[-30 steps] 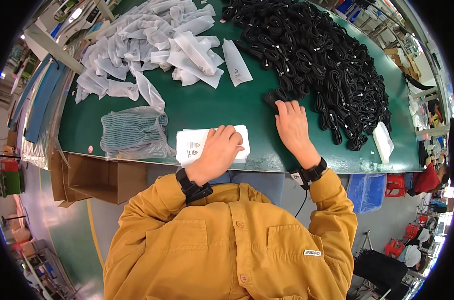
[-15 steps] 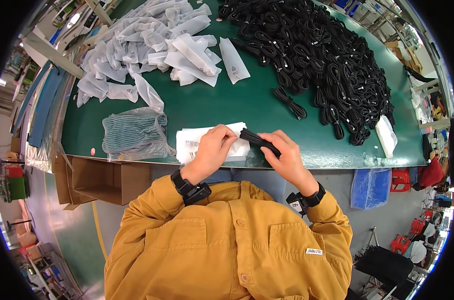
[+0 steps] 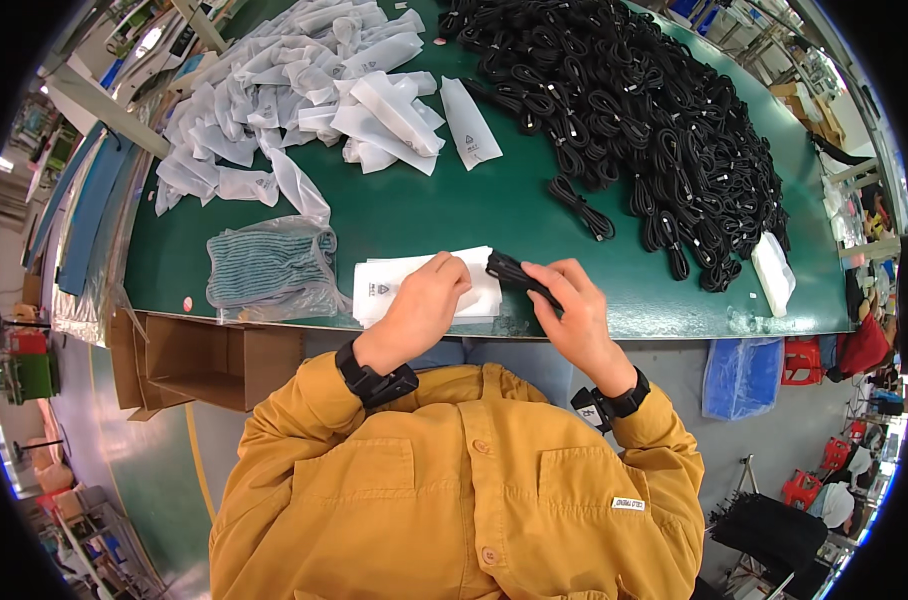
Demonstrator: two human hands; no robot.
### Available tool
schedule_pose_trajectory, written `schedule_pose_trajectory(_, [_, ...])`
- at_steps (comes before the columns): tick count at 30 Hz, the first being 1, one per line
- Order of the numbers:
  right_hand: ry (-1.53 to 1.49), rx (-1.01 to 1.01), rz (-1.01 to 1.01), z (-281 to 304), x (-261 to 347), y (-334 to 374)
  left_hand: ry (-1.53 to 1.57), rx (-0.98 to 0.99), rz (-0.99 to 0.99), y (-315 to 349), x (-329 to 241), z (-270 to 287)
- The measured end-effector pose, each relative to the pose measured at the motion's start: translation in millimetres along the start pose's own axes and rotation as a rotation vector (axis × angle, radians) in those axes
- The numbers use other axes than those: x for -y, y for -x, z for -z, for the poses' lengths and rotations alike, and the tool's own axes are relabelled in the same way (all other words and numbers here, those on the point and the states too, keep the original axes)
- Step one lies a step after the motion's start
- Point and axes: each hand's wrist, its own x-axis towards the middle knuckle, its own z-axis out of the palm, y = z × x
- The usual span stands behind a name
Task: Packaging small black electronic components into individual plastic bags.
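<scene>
My right hand (image 3: 577, 318) is closed round a coiled black cable (image 3: 514, 272), whose far end points left toward the other hand. Over a small stack of flat white plastic bags (image 3: 379, 288) at the table's near edge, my left hand (image 3: 424, 308) has its thumb and fingers pinched together. Whether a bag's edge is between those fingertips is hidden. The free end of the cable is just right of the bags and apart from my left fingers.
A heap of filled white bags (image 3: 274, 95) covers the far left of the green table (image 3: 404, 210). Many black cables (image 3: 624, 110) are piled at the far right. A bagged striped glove bundle (image 3: 271, 265) lies left, above an open cardboard box (image 3: 209, 360).
The cable's free end has shifted slightly right, away from my left hand. My left fingers have curled in closer over the bags.
</scene>
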Motion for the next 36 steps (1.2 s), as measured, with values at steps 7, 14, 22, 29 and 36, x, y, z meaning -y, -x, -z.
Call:
schedule_pose_trajectory(7, [0.199,0.052,0.286,-3,2,4,0.141,-0.115,0.095,1,-9,-1])
schedule_pose_trajectory(14, [0.290,0.123,0.431,6,8,1,0.022,-0.128,0.029,3,-7,-1])
schedule_pose_trajectory(22, [-0.451,0.310,-0.445,-2,-2,-1,0.020,-0.135,-0.224,0,-15,-1])
schedule_pose_trajectory(29, [-0.438,0.178,-0.234,-10,9,-12,0.023,-0.156,-0.307,-17,-22,12])
schedule_pose_trajectory(36, [-0.487,-0.169,0.103,-18,20,-37,0.506,-0.111,0.100,-40,-30,36])
